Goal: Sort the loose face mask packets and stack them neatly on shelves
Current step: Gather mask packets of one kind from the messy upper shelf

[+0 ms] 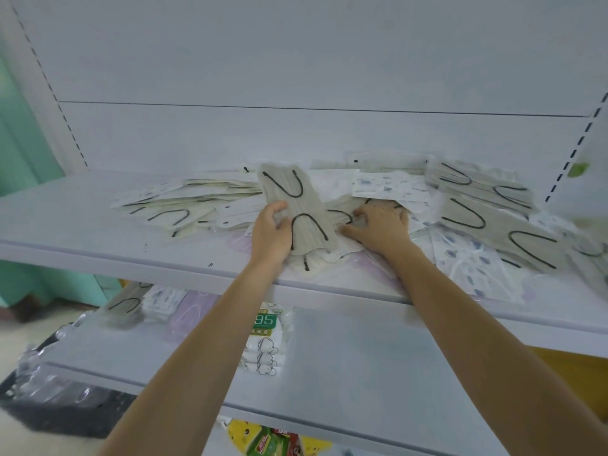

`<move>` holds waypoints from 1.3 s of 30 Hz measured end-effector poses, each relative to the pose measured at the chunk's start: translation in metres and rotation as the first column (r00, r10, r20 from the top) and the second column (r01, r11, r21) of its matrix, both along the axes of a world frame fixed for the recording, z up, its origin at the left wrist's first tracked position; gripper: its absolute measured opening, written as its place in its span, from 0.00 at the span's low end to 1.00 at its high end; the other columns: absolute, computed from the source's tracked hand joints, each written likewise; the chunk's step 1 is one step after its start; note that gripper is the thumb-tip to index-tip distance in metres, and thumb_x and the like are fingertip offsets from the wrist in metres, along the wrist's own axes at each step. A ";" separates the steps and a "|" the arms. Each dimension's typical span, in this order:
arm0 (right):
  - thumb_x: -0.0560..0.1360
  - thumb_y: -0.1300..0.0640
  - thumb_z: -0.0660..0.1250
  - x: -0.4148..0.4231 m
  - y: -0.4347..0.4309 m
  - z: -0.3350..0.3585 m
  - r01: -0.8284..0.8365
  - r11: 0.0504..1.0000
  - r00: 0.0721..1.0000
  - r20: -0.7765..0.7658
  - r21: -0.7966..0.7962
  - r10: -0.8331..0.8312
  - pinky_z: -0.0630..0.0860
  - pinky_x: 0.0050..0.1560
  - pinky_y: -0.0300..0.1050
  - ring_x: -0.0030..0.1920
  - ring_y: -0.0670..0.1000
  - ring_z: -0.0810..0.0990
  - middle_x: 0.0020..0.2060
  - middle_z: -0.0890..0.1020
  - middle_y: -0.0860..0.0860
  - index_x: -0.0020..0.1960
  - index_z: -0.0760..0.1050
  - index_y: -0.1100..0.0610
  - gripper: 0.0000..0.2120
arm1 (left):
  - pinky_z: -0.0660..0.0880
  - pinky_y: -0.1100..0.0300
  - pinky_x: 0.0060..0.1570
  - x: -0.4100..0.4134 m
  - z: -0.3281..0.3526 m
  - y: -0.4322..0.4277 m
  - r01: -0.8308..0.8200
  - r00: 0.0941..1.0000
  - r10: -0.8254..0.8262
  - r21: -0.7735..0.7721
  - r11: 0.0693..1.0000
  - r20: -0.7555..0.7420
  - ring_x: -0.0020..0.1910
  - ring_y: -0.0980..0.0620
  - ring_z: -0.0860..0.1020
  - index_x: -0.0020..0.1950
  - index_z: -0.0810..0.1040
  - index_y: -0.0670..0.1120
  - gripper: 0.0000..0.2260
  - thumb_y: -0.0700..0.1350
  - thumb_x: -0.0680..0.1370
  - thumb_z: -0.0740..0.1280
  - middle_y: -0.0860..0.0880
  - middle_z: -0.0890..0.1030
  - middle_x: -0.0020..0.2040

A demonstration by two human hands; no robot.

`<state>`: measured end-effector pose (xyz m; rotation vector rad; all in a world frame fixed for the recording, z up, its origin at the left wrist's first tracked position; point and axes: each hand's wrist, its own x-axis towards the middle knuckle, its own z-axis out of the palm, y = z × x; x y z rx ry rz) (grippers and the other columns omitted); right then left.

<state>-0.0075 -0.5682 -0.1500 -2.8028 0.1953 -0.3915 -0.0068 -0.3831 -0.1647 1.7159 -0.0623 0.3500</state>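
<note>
- Left hand (269, 232) grips one grey mask packet (294, 195) by its long left edge, thumb on top. The packet is tilted up off the heap (378, 184).
- Right hand (381, 223) lies palm down on the heap, just right of that packet. I cannot tell whether its fingers pinch anything.
- Judgement: the packets are light, thin and floppy, and the film wrap is probably slippery. Best taken by a long edge, or several sandwiched flat between my palms.
- Room: bare upper shelf (65, 218) well left of my left hand. Grey stacks (493, 222) crowd the space right of my right hand.
- The shelf's front edge (148, 258) runs under my wrists, so packets near it could slide off.
</note>
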 end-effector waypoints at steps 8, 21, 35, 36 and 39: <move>0.77 0.59 0.64 -0.011 0.003 0.009 -0.271 0.885 0.876 0.478 0.379 0.064 0.68 0.58 0.42 0.54 0.50 0.75 0.51 0.81 0.51 0.52 0.81 0.58 0.08 | 0.63 0.55 0.70 -0.001 0.000 0.001 -0.113 0.993 0.112 -0.035 0.993 -0.025 0.69 0.51 0.66 0.69 0.68 0.44 0.18 0.36 0.80 0.55 0.48 0.69 0.69; 0.77 0.61 0.64 -0.031 0.005 0.041 -0.627 0.700 0.677 0.684 0.342 0.272 0.62 0.69 0.43 0.68 0.52 0.68 0.63 0.71 0.48 0.52 0.75 0.44 0.12 | 0.67 0.60 0.60 -0.010 0.008 -0.001 -0.021 1.000 0.021 -0.134 0.991 -0.001 0.63 0.53 0.72 0.62 0.74 0.49 0.12 0.49 0.80 0.59 0.53 0.76 0.59; 0.80 0.56 0.59 -0.046 0.033 0.044 -0.470 0.672 0.882 0.335 0.573 0.331 0.65 0.67 0.46 0.67 0.51 0.69 0.73 0.62 0.51 0.77 0.47 0.53 0.31 | 0.59 0.60 0.64 -0.025 0.044 0.008 0.225 0.940 -0.217 -0.002 0.974 0.263 0.68 0.58 0.58 0.75 0.52 0.61 0.32 0.38 0.79 0.62 0.59 0.55 0.76; 0.80 0.57 0.58 -0.047 0.041 0.048 -0.476 0.681 0.876 0.372 0.557 0.308 0.66 0.68 0.47 0.66 0.50 0.70 0.72 0.64 0.51 0.76 0.48 0.54 0.29 | 0.59 0.59 0.65 -0.027 0.049 0.011 0.234 0.944 -0.224 -0.013 0.972 0.240 0.70 0.57 0.58 0.76 0.47 0.60 0.34 0.39 0.80 0.61 0.55 0.52 0.78; 0.80 0.59 0.56 -0.056 0.075 0.051 -0.497 0.681 0.848 0.469 0.538 0.248 0.73 0.53 0.32 0.51 0.37 0.75 0.69 0.67 0.49 0.76 0.48 0.55 0.28 | 0.58 0.57 0.69 -0.036 0.051 0.032 0.246 0.955 -0.241 -0.008 0.969 0.171 0.75 0.50 0.57 0.77 0.43 0.58 0.32 0.43 0.82 0.59 0.45 0.53 0.78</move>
